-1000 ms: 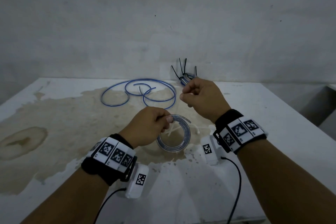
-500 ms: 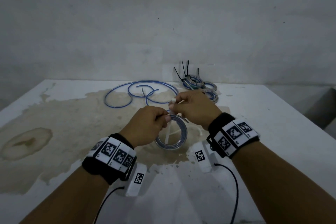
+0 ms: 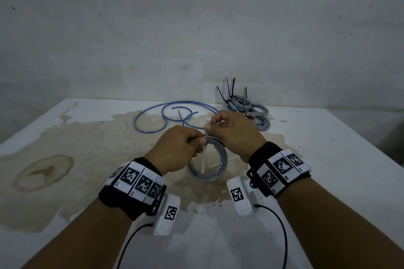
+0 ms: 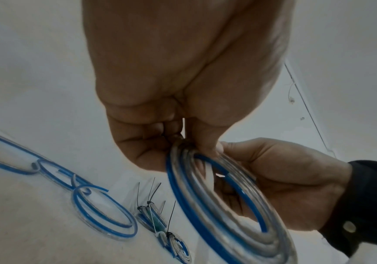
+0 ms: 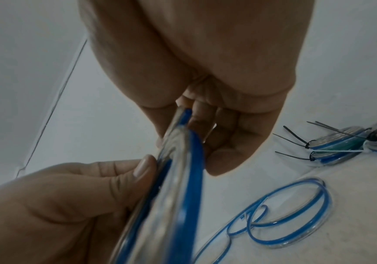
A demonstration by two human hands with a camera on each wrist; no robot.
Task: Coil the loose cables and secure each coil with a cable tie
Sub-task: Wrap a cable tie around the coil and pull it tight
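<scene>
Both hands hold the coil up above the surface. Left hand fingers pinch its top edge, right hand fingers pinch the white cable tie right there at the top.

Clear-and-blue coil held upright above table, white cable tie crossing it

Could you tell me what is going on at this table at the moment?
A person is bundling cable. The left hand grips a coil of clear, blue-striped cable above the stained white table, while the right hand pinches a white cable tie at its top. Tied coils and loose blue-striped cable lie behind.
</scene>
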